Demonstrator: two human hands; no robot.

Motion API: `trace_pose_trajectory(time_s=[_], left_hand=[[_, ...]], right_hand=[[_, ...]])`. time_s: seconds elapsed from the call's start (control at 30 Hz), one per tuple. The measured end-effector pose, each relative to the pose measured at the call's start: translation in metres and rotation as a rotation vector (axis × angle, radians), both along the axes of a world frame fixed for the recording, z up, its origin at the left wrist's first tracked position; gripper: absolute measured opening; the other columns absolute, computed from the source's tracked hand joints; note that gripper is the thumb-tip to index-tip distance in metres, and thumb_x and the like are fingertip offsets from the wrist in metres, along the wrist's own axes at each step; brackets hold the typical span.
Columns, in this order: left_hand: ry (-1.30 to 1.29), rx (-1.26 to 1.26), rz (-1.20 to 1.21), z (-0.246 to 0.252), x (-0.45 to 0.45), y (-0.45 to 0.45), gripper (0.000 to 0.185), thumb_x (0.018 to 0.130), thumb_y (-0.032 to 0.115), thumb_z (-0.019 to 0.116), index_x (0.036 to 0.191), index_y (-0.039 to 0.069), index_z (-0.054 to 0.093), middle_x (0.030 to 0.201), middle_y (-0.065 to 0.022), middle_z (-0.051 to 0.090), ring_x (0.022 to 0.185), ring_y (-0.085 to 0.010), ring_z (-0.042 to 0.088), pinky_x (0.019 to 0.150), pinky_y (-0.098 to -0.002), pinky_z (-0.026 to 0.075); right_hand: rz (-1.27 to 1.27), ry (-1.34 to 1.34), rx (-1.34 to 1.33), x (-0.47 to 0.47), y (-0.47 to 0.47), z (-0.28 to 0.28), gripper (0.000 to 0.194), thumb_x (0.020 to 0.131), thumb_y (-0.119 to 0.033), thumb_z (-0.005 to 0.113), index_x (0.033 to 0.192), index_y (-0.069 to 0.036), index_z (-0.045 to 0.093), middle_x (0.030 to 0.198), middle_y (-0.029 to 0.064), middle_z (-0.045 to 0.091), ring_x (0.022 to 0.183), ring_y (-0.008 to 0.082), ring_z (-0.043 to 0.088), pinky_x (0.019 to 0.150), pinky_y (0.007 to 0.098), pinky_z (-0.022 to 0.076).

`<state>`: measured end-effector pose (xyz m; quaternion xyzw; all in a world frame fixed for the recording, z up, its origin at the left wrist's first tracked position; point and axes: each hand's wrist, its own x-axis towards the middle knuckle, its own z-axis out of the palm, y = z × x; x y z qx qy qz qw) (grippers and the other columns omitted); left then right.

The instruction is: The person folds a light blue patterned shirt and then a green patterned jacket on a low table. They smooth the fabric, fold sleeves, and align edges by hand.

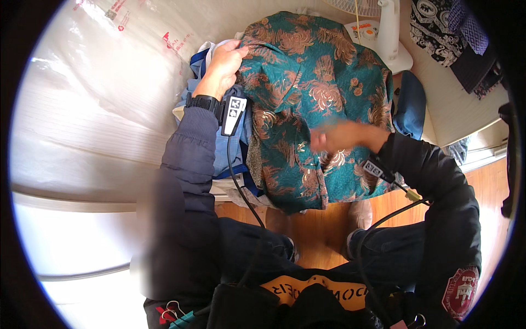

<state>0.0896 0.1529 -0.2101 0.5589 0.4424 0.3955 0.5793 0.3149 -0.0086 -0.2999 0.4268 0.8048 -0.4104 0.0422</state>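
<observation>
A dark teal brocade garment point(324, 61) with copper-coloured chrysanthemum motifs is spread before me. Its upper left edge is pinched between the thumb and fingers of my left hand point(224, 63). Over the garment's middle, my right hand point(343, 135) is blurred by motion. It lies near the loose front edge of the cloth, and I cannot tell whether its fingers hold any of it. Light blue clothes point(234, 152) stick out from under the garment's left side, along with a speckled brown cloth point(255, 164).
A white electric fan point(388, 37) stands behind the garment. Dark blue cloth point(411, 107) lies to the right, and patterned fabrics point(439, 33) sit farther back. Clear plastic sheeting point(102, 90) covers the left side. Cables point(242, 193) run from both wrists. Below is wooden flooring point(316, 238).
</observation>
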Motion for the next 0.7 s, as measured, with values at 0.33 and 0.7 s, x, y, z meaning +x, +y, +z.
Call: trace_pose_trajectory(time_s=[0.33, 0.7], left_hand=[[-0.345, -0.095, -0.136, -0.006, 0.005, -0.018, 0.024, 0.094, 0.006, 0.050, 0.114, -0.004, 0.058, 0.108, -0.0105, 0.065, 0.096, -0.0196, 0.064, 0.086, -0.0320, 0.053], [0.241, -0.189, -0.134, -0.046, -0.055, -0.008, 0.036, 0.094, 0.017, 0.054, 0.120, -0.007, 0.048, 0.106, -0.0188, 0.061, 0.092, -0.0266, 0.065, 0.080, -0.0386, 0.055]], right_hand=[[-0.630, 0.943, -0.078, -0.024, 0.024, 0.045, 0.029, 0.090, -0.024, 0.066, 0.107, 0.000, 0.064, 0.099, 0.0040, 0.067, 0.093, 0.0103, 0.059, 0.087, 0.0276, 0.0475], [-0.807, 1.005, -0.681, -0.036, -0.025, -0.001, 0.023, 0.091, -0.023, 0.061, 0.099, -0.002, 0.064, 0.091, 0.0048, 0.066, 0.078, 0.0138, 0.063, 0.072, 0.0279, 0.0518]])
